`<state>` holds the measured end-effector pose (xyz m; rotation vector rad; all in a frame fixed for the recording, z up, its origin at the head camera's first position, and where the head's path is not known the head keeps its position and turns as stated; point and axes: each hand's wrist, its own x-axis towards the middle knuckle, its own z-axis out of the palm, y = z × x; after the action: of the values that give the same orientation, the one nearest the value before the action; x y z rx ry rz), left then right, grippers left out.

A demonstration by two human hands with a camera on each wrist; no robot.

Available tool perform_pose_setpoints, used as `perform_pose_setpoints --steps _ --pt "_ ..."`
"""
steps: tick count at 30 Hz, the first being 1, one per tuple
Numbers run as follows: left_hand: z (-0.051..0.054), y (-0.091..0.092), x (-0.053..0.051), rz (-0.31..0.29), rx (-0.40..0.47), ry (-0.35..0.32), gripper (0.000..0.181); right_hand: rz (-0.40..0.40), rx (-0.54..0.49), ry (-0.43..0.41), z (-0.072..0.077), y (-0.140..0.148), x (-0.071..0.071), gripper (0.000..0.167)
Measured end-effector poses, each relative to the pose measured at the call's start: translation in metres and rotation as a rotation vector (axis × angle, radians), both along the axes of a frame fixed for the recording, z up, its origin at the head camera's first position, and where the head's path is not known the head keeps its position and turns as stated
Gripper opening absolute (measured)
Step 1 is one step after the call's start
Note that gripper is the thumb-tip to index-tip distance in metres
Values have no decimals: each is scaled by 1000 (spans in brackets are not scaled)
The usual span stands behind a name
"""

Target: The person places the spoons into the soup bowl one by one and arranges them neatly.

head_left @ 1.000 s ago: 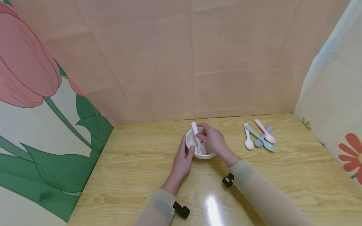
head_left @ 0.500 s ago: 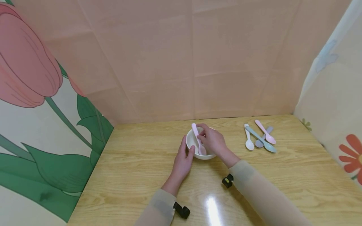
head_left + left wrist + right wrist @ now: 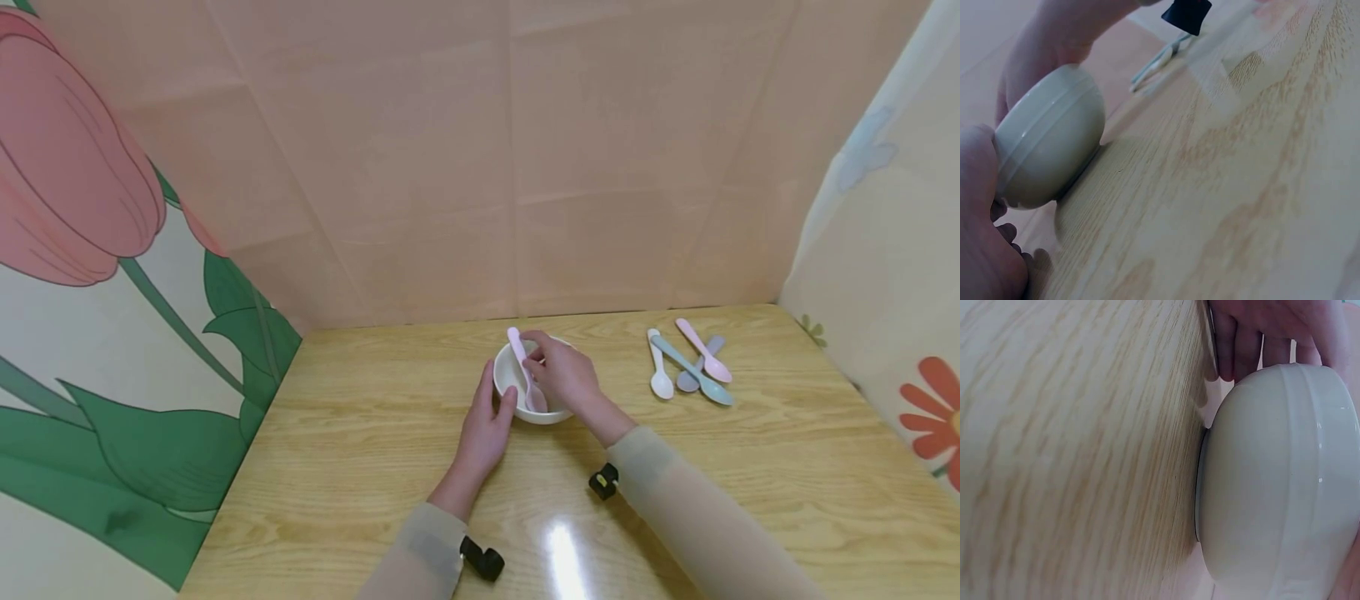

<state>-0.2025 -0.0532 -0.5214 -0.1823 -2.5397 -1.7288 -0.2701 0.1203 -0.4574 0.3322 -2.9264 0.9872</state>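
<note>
Basically, from L: the L hand (image 3: 483, 425) is cupped on the bowl (image 3: 506, 380), fingers along the outer L wall, thumb at the near rim; a light hold prob. lets the bowl skid or turn if the R side pushes hard, esp. as the bench (image 3: 360, 433) looks smooth. Bowl's upright, foot on the bench. Inside, the spoon (image 3: 517, 344) leans, scoop low by the near wall, handle tip up past the far rim; pressing down on that end could lever the scoop up, or flip the spoon out. R hand (image 3: 564, 368) is over the bowl's R side, fingers curled in, thumb + index pinching the handle; grip strength can't be judged, and a loose pinch might let it slip. Far R, well apart, the spoon pile (image 3: 696, 373) overlaps, so pulling one would likely drag its neighbours; low risk for now.
</note>
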Motion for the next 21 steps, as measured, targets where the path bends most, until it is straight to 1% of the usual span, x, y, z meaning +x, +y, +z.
perform_pose_setpoints --steps 8,12,16,21 --pt "0 0 0 -4 -9 -28 74 -13 -2 -21 1 0 1 52" --pt "1 0 0 -5 -6 -26 73 -10 -8 -20 3 0 1 52" --pt "2 1 0 -2 -8 -29 73 -12 -49 -18 3 3 0 49" --pt "2 0 0 0 -12 -31 72 7 -127 15 8 10 2 45"
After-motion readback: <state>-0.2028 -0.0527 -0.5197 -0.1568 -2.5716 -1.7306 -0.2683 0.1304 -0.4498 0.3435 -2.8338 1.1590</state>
